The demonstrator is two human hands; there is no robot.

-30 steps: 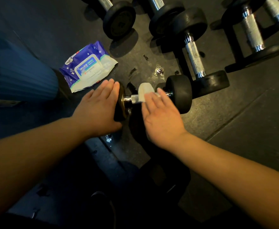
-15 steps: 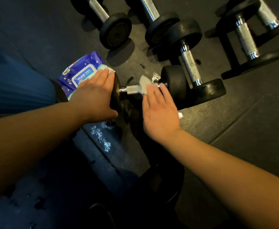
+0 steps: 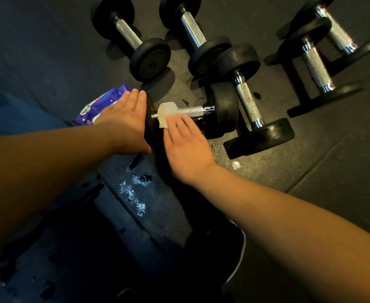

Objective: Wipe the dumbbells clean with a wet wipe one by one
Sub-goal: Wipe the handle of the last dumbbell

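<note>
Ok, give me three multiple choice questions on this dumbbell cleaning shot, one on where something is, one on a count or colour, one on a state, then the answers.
1. Where is the wet wipe?
A. on the handle of the dumbbell being cleaned
B. inside the pack
C. on the floor

2. What colour is the wipe pack?
A. red
B. purple and white
C. green

3. How does the left hand lie?
A. curled round the handle
B. raised in the air
C. flat, fingers straight, against the dumbbell's end plate

Answers:
1 A, the wipe sits on the chrome handle under the right hand fingertips.
2 B, purple wrapper with white shows behind the left hand.
3 C, straight fingers rest along the plate.
</note>
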